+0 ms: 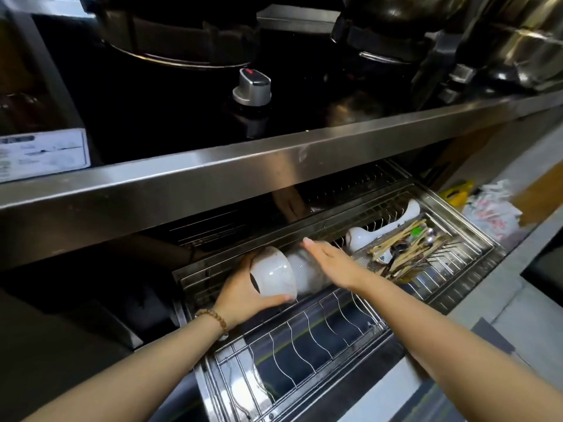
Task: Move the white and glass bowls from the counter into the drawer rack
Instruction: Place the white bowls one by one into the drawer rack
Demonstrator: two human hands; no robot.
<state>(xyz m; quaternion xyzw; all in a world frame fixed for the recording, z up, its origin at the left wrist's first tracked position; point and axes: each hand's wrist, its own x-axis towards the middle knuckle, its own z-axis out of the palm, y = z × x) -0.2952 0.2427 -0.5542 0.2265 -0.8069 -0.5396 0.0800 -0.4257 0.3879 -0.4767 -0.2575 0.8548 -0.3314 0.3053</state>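
Observation:
The steel wire drawer rack [307, 339] is pulled out below the counter edge. My left hand [243, 295] grips a white bowl [272, 275] on its side at the rack's back left, fingers over the rim and thumb under it. Right behind that bowl lies a second white bowl [307, 274], tipped the same way in the rack. My right hand [330, 258] hovers flat over this second bowl, fingers stretched and apart, holding nothing. No glass bowl shows in view.
A cutlery basket [405, 248] with chopsticks and spoons sits at the rack's right, with white ladles [380, 229] behind it. The steel counter edge [243, 172] overhangs the drawer. Above are a black hob, its knob [252, 86] and pots. Plastic bags [487, 208] lie at the right.

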